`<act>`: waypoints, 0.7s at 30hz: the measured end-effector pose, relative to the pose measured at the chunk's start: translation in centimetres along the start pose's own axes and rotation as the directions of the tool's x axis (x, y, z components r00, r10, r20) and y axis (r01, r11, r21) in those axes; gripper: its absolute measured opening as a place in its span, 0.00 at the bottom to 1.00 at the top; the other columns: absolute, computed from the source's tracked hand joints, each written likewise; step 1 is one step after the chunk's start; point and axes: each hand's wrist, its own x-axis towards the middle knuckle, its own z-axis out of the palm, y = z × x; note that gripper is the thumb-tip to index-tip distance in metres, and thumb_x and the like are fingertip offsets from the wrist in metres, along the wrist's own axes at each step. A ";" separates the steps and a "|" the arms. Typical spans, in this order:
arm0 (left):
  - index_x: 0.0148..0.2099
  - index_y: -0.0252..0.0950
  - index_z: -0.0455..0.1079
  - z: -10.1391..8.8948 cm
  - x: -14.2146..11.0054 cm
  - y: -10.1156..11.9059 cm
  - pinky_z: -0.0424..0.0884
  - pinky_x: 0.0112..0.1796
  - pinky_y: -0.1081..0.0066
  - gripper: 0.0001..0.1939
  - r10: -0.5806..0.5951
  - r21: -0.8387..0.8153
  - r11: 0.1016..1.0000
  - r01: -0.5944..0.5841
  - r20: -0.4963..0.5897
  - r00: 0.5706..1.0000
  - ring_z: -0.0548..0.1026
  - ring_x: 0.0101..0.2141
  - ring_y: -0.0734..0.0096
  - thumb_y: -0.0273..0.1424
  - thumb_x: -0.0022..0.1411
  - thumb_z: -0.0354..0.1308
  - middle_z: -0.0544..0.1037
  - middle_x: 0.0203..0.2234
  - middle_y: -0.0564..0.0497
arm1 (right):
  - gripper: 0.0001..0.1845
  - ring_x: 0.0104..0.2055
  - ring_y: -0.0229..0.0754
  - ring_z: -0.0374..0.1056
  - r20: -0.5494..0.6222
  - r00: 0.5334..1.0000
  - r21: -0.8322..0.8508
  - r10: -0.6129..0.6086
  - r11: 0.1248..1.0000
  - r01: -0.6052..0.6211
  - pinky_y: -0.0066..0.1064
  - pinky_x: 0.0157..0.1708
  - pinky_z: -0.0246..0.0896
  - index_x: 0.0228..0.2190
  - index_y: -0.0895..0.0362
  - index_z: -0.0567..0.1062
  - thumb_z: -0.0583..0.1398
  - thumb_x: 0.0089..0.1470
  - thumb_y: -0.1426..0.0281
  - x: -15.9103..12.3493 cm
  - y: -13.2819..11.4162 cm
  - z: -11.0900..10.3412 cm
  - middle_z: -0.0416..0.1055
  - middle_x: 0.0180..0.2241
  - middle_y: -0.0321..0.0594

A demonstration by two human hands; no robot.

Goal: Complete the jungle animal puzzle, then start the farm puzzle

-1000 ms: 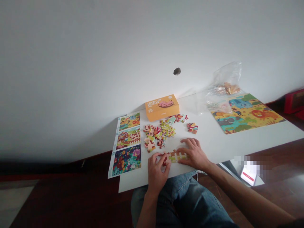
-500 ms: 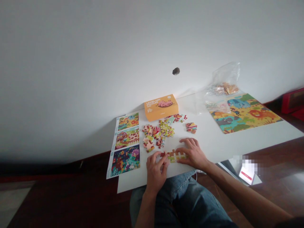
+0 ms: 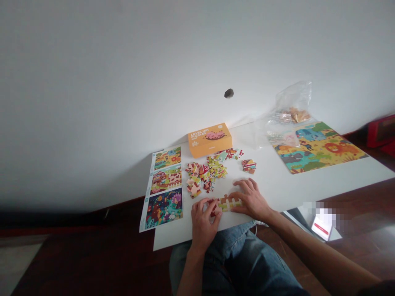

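A short strip of joined puzzle pieces, showing a white fence on green and brown, lies flat near the table's front edge. My right hand grips its right end between thumb and forefinger, the other fingers stretched out over the table. At the strip's left end, my left hand holds a pinkish puzzle piece with dark red patches, its fingers covering part of it. Whether that piece is locked into the strip I cannot tell. Just beyond my hands lies a heap of loose puzzle pieces.
An orange puzzle box stands behind the heap. Left is a picture sheet with three scenes, overhanging the table edge. A few pieces lie apart. On the right are a finished animal puzzle and a clear plastic bag holding pieces.
My left hand has shifted slightly right, and more of the pinkish piece shows beside the strip. My right hand stays at the strip's right end.
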 end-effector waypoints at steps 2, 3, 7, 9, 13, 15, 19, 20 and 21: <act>0.56 0.44 0.73 0.1 0.0 0.2 0.68 0.51 0.53 0.20 -0.026 -0.031 0.999 0.026 -0.004 1.000 0.68 0.49 0.55 0.31 0.60 0.62 0.71 0.46 0.45 | 0.21 0.59 0.54 0.55 0.004 1.000 0.002 0.004 1.000 -0.004 0.56 0.63 0.37 0.46 0.41 0.78 0.66 0.50 0.52 0.0 0.0 -0.1 0.63 0.55 0.42; 0.57 0.44 0.72 0.1 0.0 0.3 0.68 0.52 0.53 0.22 -0.045 -0.057 0.997 0.044 -0.006 0.999 0.68 0.49 0.56 0.30 0.60 0.62 0.70 0.46 0.45 | 0.21 0.60 0.54 0.55 0.006 1.000 0.002 0.007 1.000 -0.007 0.56 0.64 0.37 0.46 0.41 0.78 0.66 0.50 0.52 0.0 0.0 -0.1 0.63 0.55 0.42; 0.59 0.43 0.69 0.4 0.3 0.9 0.74 0.46 0.61 0.25 -0.152 -0.276 0.948 0.158 0.043 0.987 0.73 0.43 0.64 0.25 0.60 0.58 0.69 0.45 0.46 | 0.22 0.60 0.54 0.54 0.023 1.000 -0.004 0.006 1.000 -0.006 0.55 0.64 0.37 0.47 0.40 0.77 0.66 0.50 0.50 0.1 0.0 -0.1 0.63 0.56 0.42; 0.59 0.43 0.69 0.6 0.6 1.1 0.75 0.44 0.64 0.24 -0.208 -0.424 0.877 0.224 0.085 0.975 0.75 0.41 0.67 0.24 0.60 0.56 0.70 0.45 0.46 | 0.22 0.60 0.54 0.54 0.026 1.000 -0.009 0.008 1.000 -0.007 0.55 0.64 0.37 0.47 0.41 0.77 0.65 0.51 0.50 0.1 0.0 0.0 0.62 0.56 0.42; 0.56 0.39 0.71 0.7 1.2 1.1 0.78 0.37 0.66 0.22 -0.412 -0.692 0.577 0.434 0.212 0.886 0.78 0.40 0.64 0.30 0.59 0.60 0.75 0.45 0.44 | 0.23 0.59 0.54 0.54 0.026 1.000 -0.009 0.016 1.000 -0.015 0.55 0.64 0.37 0.47 0.40 0.77 0.65 0.50 0.49 0.0 0.0 0.0 0.62 0.56 0.43; 0.56 0.37 0.71 0.6 1.4 0.8 0.78 0.34 0.67 0.24 -0.541 -0.756 0.423 0.500 0.232 0.808 0.79 0.37 0.64 0.33 0.56 0.63 0.76 0.42 0.45 | 0.22 0.60 0.54 0.54 0.028 0.999 0.000 0.016 1.000 -0.016 0.55 0.63 0.37 0.47 0.40 0.78 0.66 0.50 0.49 0.0 -0.1 -0.1 0.61 0.56 0.43; 0.51 0.34 0.75 0.3 1.2 -0.5 0.77 0.38 0.69 0.23 -0.715 -0.790 0.397 0.467 0.052 0.697 0.79 0.35 0.68 0.33 0.52 0.66 0.78 0.37 0.47 | 0.22 0.60 0.55 0.54 0.029 0.999 0.015 0.017 1.000 -0.017 0.54 0.63 0.38 0.46 0.41 0.78 0.66 0.50 0.50 0.1 -0.1 -0.2 0.62 0.56 0.43; 0.50 0.34 0.76 0.2 1.2 -1.0 0.77 0.38 0.69 0.21 -0.744 -0.801 0.398 0.447 0.003 0.668 0.79 0.35 0.68 0.33 0.52 0.67 0.79 0.36 0.48 | 0.21 0.60 0.55 0.54 0.029 0.999 0.017 0.018 1.000 -0.019 0.54 0.63 0.38 0.45 0.41 0.78 0.65 0.51 0.49 0.1 -0.1 -0.2 0.62 0.56 0.43; 0.48 0.34 0.77 0.0 1.2 -1.5 0.77 0.37 0.69 0.20 -0.771 -0.819 0.391 0.419 -0.043 0.636 0.79 0.34 0.68 0.33 0.51 0.67 0.79 0.36 0.47 | 0.21 0.59 0.55 0.54 0.029 0.999 0.019 0.019 1.000 -0.020 0.54 0.63 0.38 0.45 0.41 0.78 0.65 0.51 0.49 0.2 -0.1 -0.2 0.62 0.56 0.43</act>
